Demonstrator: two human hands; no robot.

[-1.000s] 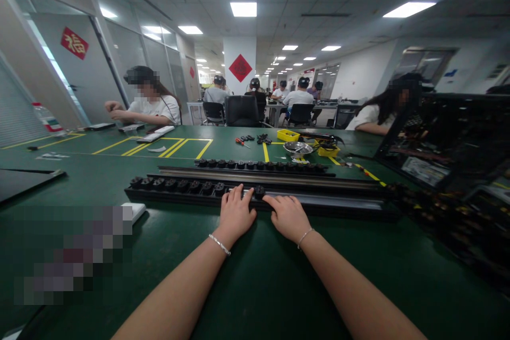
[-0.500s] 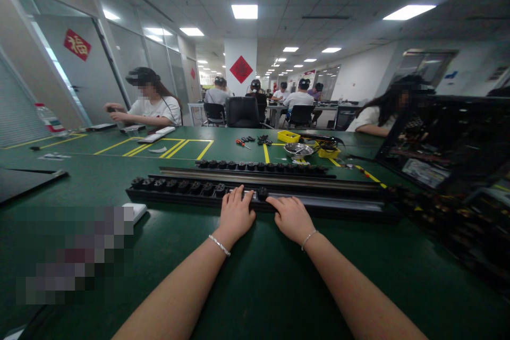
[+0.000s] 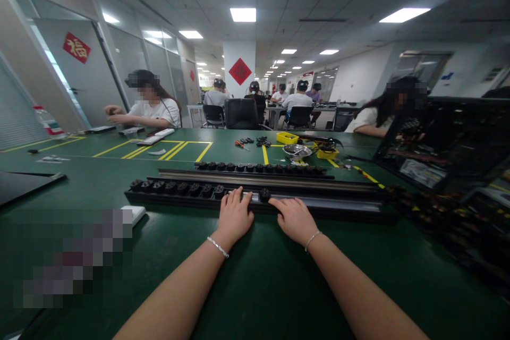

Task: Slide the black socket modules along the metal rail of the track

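Observation:
A long black rail (image 3: 334, 204) lies across the table in front of me, with a row of black socket modules (image 3: 183, 188) set in its left part. One separate black socket module (image 3: 265, 194) sits in the channel between my hands. My left hand (image 3: 236, 215) rests on the rail with its fingers stretched out, left of that module; what lies under the fingertips is hidden. My right hand (image 3: 295, 219) has its index finger extended, its tip at the module's right side. The fingers are not wrapped round it.
Behind the rail lie another long black strip (image 3: 350, 186) and a second row of modules (image 3: 258, 168). Farther back are an orange screwdriver (image 3: 241, 145), a metal bowl (image 3: 297, 152) and yellow bins (image 3: 287, 138). A dark open-framed unit (image 3: 430, 143) stands right. Co-workers sit at left and right.
The separate socket module and my right hand have shifted slightly right along the rail. My left hand stays in nearly the same place.

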